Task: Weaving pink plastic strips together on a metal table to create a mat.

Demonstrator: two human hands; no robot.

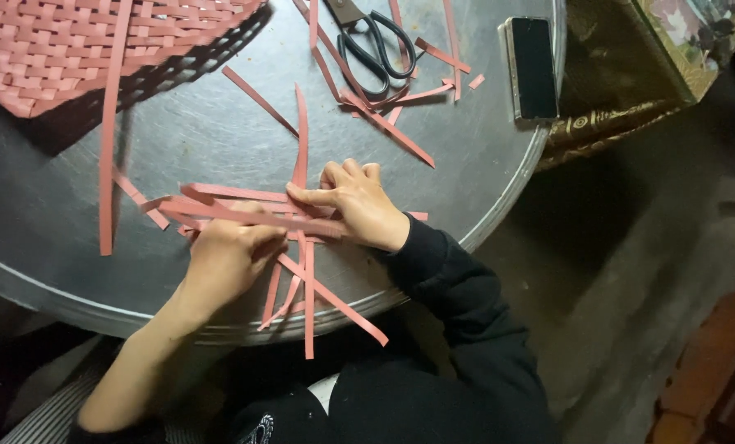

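Several flat pink strips [244, 210] lie crossed over one another near the front edge of a round grey metal table [195, 131]. My left hand [228, 255] pinches the crossing strips from the near side, fingers closed on them. My right hand [355, 201] presses down on the same strips from the right, fingers curled on top where they cross. Some strips [308, 312] hang over the table's front edge toward my lap.
A pink woven mat [80, 41] lies at the back left, a long strip [108, 140] trailing from it. Black-handled scissors [376, 45] rest at the back among loose cut strips [384, 119]. A dark phone [533, 66] lies by the right rim. The floor drops away on the right.
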